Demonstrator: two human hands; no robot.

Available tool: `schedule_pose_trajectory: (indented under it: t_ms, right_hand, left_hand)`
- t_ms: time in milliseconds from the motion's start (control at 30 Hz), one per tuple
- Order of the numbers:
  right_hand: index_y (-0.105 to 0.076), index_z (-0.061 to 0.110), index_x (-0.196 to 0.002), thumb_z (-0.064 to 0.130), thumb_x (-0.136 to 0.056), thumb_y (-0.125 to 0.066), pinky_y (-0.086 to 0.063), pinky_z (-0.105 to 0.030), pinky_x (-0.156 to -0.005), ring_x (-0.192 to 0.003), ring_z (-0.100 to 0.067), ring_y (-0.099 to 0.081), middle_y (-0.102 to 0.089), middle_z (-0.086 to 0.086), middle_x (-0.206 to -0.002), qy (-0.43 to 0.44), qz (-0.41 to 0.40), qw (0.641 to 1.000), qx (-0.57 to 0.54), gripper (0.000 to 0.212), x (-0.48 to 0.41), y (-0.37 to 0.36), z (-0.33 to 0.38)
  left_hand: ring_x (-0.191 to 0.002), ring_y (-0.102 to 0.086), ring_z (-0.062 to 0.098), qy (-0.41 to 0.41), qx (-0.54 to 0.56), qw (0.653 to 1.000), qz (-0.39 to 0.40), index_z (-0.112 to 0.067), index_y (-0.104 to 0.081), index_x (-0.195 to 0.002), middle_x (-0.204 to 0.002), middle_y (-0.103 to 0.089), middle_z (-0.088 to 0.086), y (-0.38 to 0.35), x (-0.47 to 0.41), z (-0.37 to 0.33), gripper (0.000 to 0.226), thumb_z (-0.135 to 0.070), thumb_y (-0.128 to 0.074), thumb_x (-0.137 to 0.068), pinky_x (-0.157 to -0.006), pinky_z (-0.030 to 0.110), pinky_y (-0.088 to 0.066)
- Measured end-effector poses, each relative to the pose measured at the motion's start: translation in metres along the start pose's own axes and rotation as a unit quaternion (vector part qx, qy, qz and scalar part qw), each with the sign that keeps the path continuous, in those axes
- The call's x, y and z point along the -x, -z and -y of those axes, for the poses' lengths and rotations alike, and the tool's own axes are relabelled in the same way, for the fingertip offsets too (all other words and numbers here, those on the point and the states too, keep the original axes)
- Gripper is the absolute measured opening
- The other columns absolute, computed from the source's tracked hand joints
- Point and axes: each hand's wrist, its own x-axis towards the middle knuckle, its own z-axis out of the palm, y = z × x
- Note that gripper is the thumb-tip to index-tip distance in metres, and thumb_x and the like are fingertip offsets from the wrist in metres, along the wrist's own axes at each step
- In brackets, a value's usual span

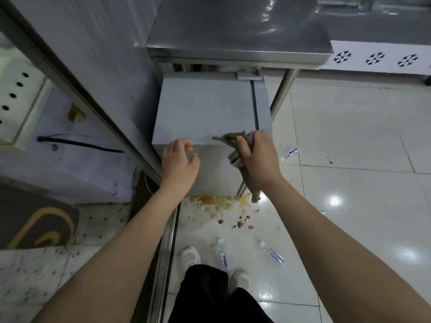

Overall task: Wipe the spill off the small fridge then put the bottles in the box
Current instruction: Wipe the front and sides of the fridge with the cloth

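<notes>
Head view: right hand (256, 155) grips cloth (231, 137) over fridge (205, 108), left hand (179, 159) loosely spread.

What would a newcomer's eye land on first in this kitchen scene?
Probably the yellow-orange spill splattered on the white floor at the foot of the small fridge. Next, the right hand has its grip on a brown cloth at the fridge top's front edge, the left hand open beside it. Plastic bottles lie scattered nearby.
</notes>
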Motion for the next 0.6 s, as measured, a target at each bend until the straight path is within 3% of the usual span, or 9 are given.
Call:
schedule_pose_trajectory:
  t_ms: [167, 333, 500, 600]
  right_hand:
    - [-0.032, 0.023, -0.062, 0.029, -0.094, -0.053, -0.033, -0.029, -0.063, -0.071, -0.024, -0.051, -0.052, -0.008, -0.075, -0.02, 0.017, 1.0, -0.009, 0.039, 0.013, -0.02, 0.009]
    - [-0.032, 0.022, -0.064, 0.029, -0.095, -0.053, -0.025, -0.023, -0.06, -0.07, -0.019, -0.043, -0.043, -0.004, -0.079, -0.027, 0.009, 1.0, 0.013, 0.038, 0.021, -0.06, 0.013]
    - [-0.031, 0.025, -0.064, 0.031, -0.094, -0.051, -0.041, -0.032, -0.062, -0.069, -0.025, -0.054, -0.052, -0.009, -0.076, -0.028, -0.013, 1.0, -0.002, 0.037, 0.029, -0.114, 0.002]
    - [-0.029, 0.028, -0.063, 0.029, -0.095, -0.052, -0.031, -0.024, -0.061, -0.067, -0.016, -0.046, -0.041, 0.001, -0.074, -0.02, -0.036, 0.999, 0.007, 0.039, 0.036, -0.138, -0.012]
  left_hand:
    - [-0.108, -0.044, 0.025, 0.004, 0.008, 1.0, 0.004, -0.009, -0.051, -0.109, -0.102, -0.05, 0.001, 0.002, 0.013, 0.024, 0.024, -0.006, -0.054, -0.085, -0.093, 0.035, -0.036]
    - [-0.109, -0.042, 0.022, -0.014, 0.01, 0.999, 0.028, -0.011, -0.051, -0.109, -0.1, -0.047, -0.005, 0.008, 0.004, 0.066, 0.023, -0.007, -0.053, -0.086, -0.09, 0.027, -0.032]
    - [-0.108, -0.042, 0.019, -0.034, 0.01, 0.998, 0.042, -0.011, -0.05, -0.112, -0.1, -0.047, -0.005, 0.003, -0.004, 0.122, 0.025, -0.009, -0.054, -0.088, -0.092, 0.029, -0.034]
    - [-0.107, -0.043, 0.02, -0.041, 0.013, 0.998, 0.045, -0.01, -0.048, -0.115, -0.101, -0.048, -0.003, -0.013, -0.005, 0.152, 0.028, -0.009, -0.055, -0.087, -0.091, 0.028, -0.033]
